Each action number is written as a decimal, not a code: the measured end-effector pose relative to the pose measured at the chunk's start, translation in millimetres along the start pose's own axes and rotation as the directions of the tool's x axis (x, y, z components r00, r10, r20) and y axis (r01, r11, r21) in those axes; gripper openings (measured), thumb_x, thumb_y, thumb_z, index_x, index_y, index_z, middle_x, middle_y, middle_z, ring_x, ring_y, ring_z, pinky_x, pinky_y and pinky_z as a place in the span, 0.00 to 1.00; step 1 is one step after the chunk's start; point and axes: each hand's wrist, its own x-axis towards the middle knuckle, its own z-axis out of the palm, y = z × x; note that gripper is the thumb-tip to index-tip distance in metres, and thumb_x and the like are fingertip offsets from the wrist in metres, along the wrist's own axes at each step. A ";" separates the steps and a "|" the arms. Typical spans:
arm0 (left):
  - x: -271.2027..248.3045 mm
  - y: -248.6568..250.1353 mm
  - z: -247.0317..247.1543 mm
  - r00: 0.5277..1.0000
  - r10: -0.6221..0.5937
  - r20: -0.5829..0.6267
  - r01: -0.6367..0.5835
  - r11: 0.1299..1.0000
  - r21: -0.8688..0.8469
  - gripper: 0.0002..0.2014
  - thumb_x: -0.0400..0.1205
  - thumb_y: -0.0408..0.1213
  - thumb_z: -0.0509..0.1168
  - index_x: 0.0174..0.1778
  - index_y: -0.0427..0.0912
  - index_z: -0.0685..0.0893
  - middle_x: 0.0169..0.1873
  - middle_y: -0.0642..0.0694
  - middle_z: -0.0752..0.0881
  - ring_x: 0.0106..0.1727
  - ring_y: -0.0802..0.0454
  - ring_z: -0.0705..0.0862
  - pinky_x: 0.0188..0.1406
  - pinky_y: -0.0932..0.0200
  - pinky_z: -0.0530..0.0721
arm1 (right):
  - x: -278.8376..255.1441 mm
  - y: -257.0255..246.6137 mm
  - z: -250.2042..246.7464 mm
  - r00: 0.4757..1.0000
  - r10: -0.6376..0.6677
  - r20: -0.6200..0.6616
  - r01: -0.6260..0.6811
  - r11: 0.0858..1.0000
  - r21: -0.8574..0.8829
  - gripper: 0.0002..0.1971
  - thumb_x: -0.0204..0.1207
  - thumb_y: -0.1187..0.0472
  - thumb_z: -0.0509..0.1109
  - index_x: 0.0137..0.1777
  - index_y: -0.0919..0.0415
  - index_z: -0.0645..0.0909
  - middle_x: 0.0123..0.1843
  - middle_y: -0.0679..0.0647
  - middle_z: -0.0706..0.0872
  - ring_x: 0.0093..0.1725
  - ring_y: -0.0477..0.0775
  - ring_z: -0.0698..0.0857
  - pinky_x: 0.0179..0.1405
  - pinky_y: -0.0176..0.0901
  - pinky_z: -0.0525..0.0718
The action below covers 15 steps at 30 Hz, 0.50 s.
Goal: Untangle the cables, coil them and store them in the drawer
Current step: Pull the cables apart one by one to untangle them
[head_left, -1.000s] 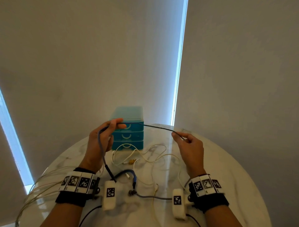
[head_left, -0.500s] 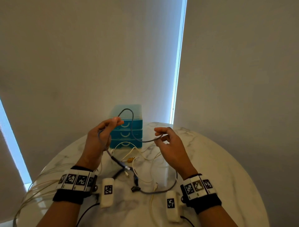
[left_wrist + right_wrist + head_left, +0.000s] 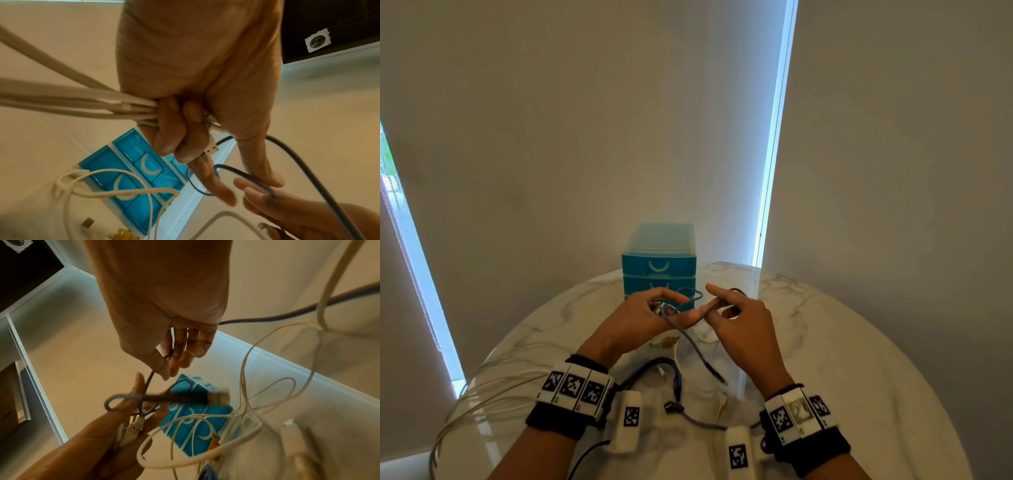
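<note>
Three drawers (image 3: 658, 265) in the blue unit, all closed, contents unseen. Grey cable (image 3: 690, 337) was looped between both hands above the table (image 3: 859, 342), tail and plug hanging toward the person. Left hand (image 3: 635, 317) gripped a white cable bundle (image 3: 82, 104) plus the loop; right hand (image 3: 739, 325) pinched the cable. No readable labels.

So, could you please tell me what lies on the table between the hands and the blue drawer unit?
In the right wrist view, loose white cables lie before the drawer unit; the head view hides that stretch.
</note>
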 end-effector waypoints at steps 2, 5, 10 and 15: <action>1.6 -1.5 -0.8 1.000 0.015 0.012 -0.015 1.000 -0.012 0.26 0.65 0.65 0.85 0.57 0.59 0.94 0.57 0.55 0.95 0.57 0.53 0.94 0.64 0.45 0.93 | -0.3 -1.0 1.1 1.000 0.014 0.027 -0.015 1.000 0.017 0.21 0.84 0.57 0.79 0.73 0.39 0.86 0.53 0.36 0.90 0.51 0.32 0.87 0.45 0.23 0.83; 3.3 -0.3 -2.4 0.997 0.029 -0.065 -0.033 0.998 -0.057 0.26 0.66 0.63 0.85 0.58 0.59 0.93 0.58 0.56 0.94 0.60 0.54 0.93 0.65 0.46 0.92 | 2.9 1.2 2.2 0.996 0.082 0.040 -0.086 0.991 0.101 0.26 0.85 0.57 0.78 0.81 0.42 0.78 0.56 0.43 0.94 0.50 0.42 0.92 0.50 0.30 0.90; 0.3 5.4 -12.8 0.973 0.056 -0.225 -0.093 0.983 -0.160 0.22 0.74 0.54 0.82 0.63 0.57 0.91 0.63 0.53 0.90 0.56 0.57 0.93 0.52 0.58 0.94 | 10.5 11.6 -4.5 0.961 0.268 0.070 -0.277 0.946 0.168 0.36 0.85 0.58 0.78 0.89 0.53 0.66 0.57 0.43 0.95 0.51 0.49 0.95 0.46 0.49 0.95; 0.8 6.9 -20.8 0.914 0.096 -0.394 -0.212 0.941 -0.264 0.17 0.86 0.38 0.76 0.70 0.42 0.89 0.51 0.42 0.91 0.25 0.68 0.85 0.25 0.76 0.78 | 15.0 33.0 -24.0 0.890 0.447 0.092 -0.456 0.864 0.215 0.38 0.81 0.62 0.79 0.88 0.63 0.67 0.72 0.49 0.90 0.57 0.52 0.93 0.46 0.51 0.96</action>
